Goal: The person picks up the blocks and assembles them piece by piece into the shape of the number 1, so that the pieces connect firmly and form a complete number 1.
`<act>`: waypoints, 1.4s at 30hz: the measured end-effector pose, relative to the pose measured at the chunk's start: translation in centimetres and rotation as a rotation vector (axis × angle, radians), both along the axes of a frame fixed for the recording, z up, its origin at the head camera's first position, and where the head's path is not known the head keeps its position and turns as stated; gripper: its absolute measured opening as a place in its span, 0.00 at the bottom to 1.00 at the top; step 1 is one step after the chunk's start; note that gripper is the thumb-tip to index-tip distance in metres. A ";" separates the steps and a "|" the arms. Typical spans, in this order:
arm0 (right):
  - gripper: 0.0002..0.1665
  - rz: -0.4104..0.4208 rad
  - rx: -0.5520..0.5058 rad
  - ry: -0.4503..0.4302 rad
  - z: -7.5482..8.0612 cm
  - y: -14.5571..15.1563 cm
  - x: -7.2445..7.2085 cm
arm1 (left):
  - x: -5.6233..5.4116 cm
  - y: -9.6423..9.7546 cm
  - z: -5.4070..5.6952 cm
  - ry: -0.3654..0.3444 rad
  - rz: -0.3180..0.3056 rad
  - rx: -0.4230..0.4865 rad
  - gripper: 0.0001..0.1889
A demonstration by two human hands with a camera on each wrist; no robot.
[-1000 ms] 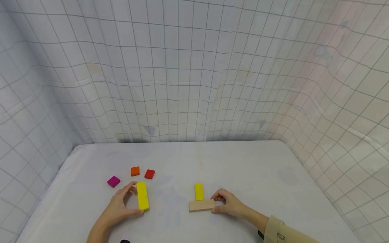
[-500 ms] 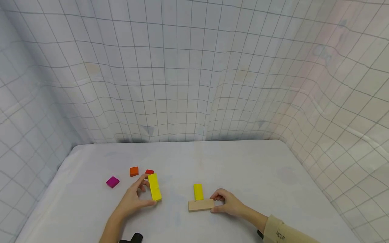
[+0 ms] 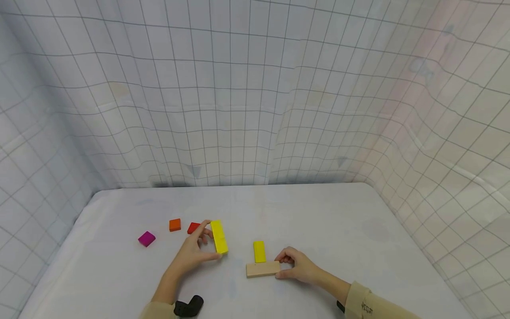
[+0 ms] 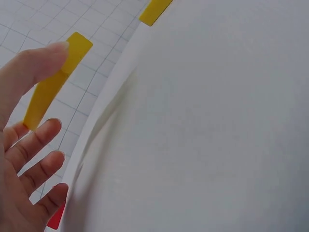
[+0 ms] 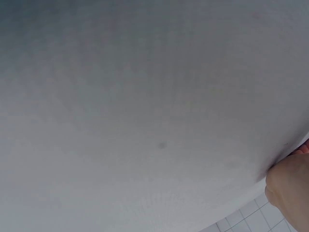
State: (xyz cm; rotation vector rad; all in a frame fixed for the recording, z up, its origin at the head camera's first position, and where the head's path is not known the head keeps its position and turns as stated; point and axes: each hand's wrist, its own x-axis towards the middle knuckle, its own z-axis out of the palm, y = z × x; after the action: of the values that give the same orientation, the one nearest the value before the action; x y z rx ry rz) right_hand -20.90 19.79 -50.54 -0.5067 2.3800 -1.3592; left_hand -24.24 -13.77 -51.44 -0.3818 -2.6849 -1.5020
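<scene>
My left hand pinches a long yellow block by its two ends, between thumb and fingertips. A seam seems to cross the middle of this block in the left wrist view, and the other fingers spread loosely below it. At the centre right, my right hand holds the right end of a plain wooden block on the table. Directly behind the wooden block is a second yellow block, which appears to touch it. Only the back part of the right hand enters the right wrist view; its fingertips are hidden there.
A red block lies just behind the left hand, partly covered by its fingers. Farther left are an orange block and a magenta block. Gridded cloth hangs around the back and sides of the white-covered table.
My left hand has carried the long yellow block to the right and away from me, closer to the second yellow block. My right hand and the wooden block have stayed put.
</scene>
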 end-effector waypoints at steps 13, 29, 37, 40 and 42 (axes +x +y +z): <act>0.21 0.009 0.005 0.009 -0.2 0.0 -0.2 | -2.4 3.1 0.2 -0.029 -0.049 0.015 0.47; 0.21 0.022 0.015 0.039 -0.3 0.1 -0.3 | -4.9 6.3 0.1 0.015 -0.156 -0.022 0.46; 0.20 0.025 0.026 0.051 -0.2 0.1 -0.2 | -5.7 7.7 0.0 0.012 -0.203 -0.033 0.47; 0.20 0.022 0.027 0.045 -0.3 0.1 -0.2 | -6.0 8.0 0.0 0.009 -0.195 -0.038 0.47; 0.20 0.022 0.025 0.044 -0.3 0.1 -0.2 | -6.2 8.2 -0.1 0.007 -0.187 -0.047 0.47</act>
State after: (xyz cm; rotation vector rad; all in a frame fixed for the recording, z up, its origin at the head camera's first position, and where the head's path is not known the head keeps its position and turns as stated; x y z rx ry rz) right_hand -21.13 19.85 -50.81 -0.5599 2.4160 -1.3199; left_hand -30.45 -5.53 -51.51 -0.6567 -2.7495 -1.4791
